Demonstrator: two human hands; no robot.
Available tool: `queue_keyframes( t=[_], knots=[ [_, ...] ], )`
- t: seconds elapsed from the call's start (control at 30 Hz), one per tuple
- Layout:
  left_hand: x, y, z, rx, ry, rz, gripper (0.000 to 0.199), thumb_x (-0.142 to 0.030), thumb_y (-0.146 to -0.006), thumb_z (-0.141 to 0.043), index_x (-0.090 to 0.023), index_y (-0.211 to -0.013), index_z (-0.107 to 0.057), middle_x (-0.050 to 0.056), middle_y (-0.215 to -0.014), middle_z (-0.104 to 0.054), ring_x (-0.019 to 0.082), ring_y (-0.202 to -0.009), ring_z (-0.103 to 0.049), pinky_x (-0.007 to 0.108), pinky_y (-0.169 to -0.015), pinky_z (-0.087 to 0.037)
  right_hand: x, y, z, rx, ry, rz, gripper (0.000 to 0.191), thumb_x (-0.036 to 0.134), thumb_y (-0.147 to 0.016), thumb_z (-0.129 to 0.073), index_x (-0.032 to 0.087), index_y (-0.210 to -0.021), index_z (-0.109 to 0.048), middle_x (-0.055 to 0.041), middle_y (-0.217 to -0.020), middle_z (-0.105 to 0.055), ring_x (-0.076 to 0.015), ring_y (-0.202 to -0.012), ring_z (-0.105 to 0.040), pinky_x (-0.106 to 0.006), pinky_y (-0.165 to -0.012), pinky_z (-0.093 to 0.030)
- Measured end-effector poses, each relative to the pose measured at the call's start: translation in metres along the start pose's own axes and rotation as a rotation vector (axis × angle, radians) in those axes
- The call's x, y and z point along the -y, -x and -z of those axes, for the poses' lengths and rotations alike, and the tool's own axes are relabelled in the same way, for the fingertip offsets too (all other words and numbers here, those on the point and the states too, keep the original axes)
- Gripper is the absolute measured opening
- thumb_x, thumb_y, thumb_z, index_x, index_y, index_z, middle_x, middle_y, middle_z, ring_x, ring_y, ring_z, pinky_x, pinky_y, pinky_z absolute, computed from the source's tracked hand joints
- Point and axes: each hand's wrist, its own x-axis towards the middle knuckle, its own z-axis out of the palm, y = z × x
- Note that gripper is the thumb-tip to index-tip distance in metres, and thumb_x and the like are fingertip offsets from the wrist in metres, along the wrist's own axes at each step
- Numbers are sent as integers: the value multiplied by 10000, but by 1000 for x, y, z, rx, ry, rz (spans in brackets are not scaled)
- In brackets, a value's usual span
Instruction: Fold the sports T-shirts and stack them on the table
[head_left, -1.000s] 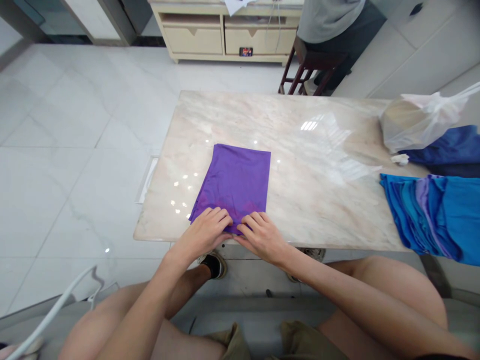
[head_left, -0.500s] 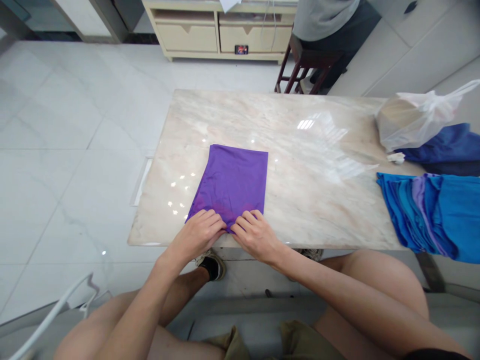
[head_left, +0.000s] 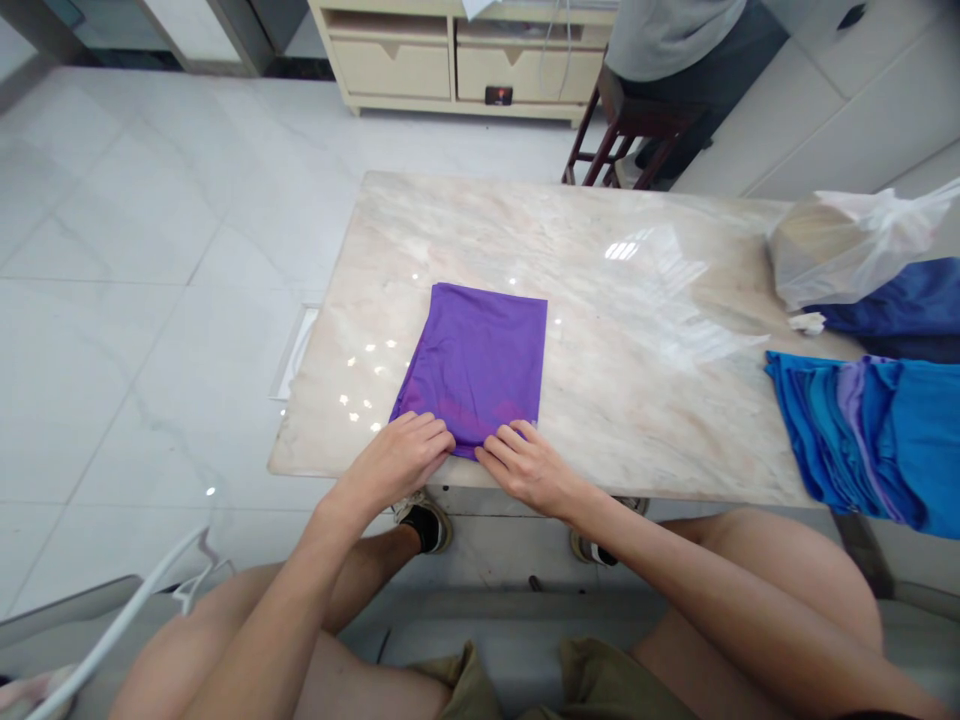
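A purple cloth (head_left: 484, 360), folded into a rough rectangle, lies flat near the front edge of the marble table (head_left: 637, 380). Both hands grip its near edge, which is rolled or folded over a little. My left hand (head_left: 405, 450) is closed on the left part of that edge. Just to its right, my right hand (head_left: 525, 460) has its fingers curled round the right part. Thumbs and the cloth under the fingers are mostly hidden.
Stacked blue and lilac folded cloths (head_left: 862, 430) lie at the table's right end. Behind them are a white plastic bag (head_left: 847, 245) and dark blue fabric (head_left: 900, 300). A person sits on a dark wooden stool (head_left: 645, 110) beyond the table. A white hanger (head_left: 142, 600) is at lower left.
The view has shifted slightly, so everything sits a little further right. My hands are a bit further apart on the near edge, where a narrow fold now shows between them.
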Motion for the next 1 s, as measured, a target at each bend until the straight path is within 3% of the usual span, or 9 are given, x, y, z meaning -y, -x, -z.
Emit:
queue_keyframes(
  t=[0.17, 0.27, 0.4, 0.5, 0.57, 0.7, 0.83, 1.0],
  knots=[
    [2, 7, 12, 61, 81, 110, 91, -238, -1074, -730, -210, -990, -710, 28, -984, -739, 228, -942, -676, 368, -821, -445, -4, 8, 4, -95, -137, -39, 254, 329, -1159, -597, 171, -1104, -788, -81, -922, -719, -251, -885, -577, -428, -797, -442],
    [-2, 8, 23, 23, 92, 221, 87, -265, -1084, -722, -215, -1012, -722, 33, -1002, -750, 233, -952, -700, 371, -848, -480, -35, -5, 5, -170, -213, -241, 220, 265, -1145, -589, 196, -1086, -790, -83, -955, -745, -247, -885, -595, -413, -809, -480],
    [-11, 7, 37, 19, -9, 458, 95, -246, -1108, -655, -195, -1138, -730, 89, -1139, -772, 281, -1100, -728, 394, -907, -531, -111, -74, -9, -227, -253, -496, 209, 217, -1104, -594, 205, -1077, -801, -107, -1061, -766, -277, -1002, -646, -440, -966, -519],
    [-12, 7, 44, 121, -32, 679, 239, -325, -1137, -600, -150, -1249, -717, 151, -1244, -772, 328, -1205, -736, 407, -913, -567, -162, -140, -30, -222, -323, -620, 196, 201, -1065, -627, 187, -1132, -811, -105, -1087, -756, -274, -1081, -665, -436, -1077, -501],
    [-10, 7, 46, 215, -4, 804, 354, -406, -1153, -560, -112, -1270, -720, 191, -1246, -780, 350, -1216, -754, 410, -907, -583, -183, -174, -45, -181, -327, -699, 190, 244, -1055, -677, 172, -1160, -818, -119, -1113, -752, -279, -1105, -663, -440, -1114, -486],
    [-1, 7, 47, 300, 56, 885, 428, -432, -1159, -520, -90, -1275, -750, 226, -1224, -806, 359, -1218, -781, 412, -962, -589, -198, -205, -69, -90, -269, -799, 194, 345, -1030, -759, 183, -1100, -841, -143, -1158, -753, -314, -1173, -646, -477, -1146, -469],
    [8, 10, 47, 324, 125, 839, 419, -449, -1139, -557, -120, -1271, -781, 225, -1243, -816, 364, -1231, -786, 412, -975, -592, -202, -203, -82, -88, -260, -793, 176, 368, -1020, -749, 214, -998, -832, -124, -1134, -782, -312, -1152, -652, -480, -1125, -484],
    [14, 14, 48, 299, 128, 794, 353, -313, -1135, -524, -137, -1265, -800, 230, -1270, -810, 355, -1248, -784, 400, -969, -590, -203, -196, -88, -174, -328, -793, 200, 365, -1038, -664, 211, -1019, -792, -94, -1023, -817, -267, -982, -698, -420, -1008, -536]
  ],
)
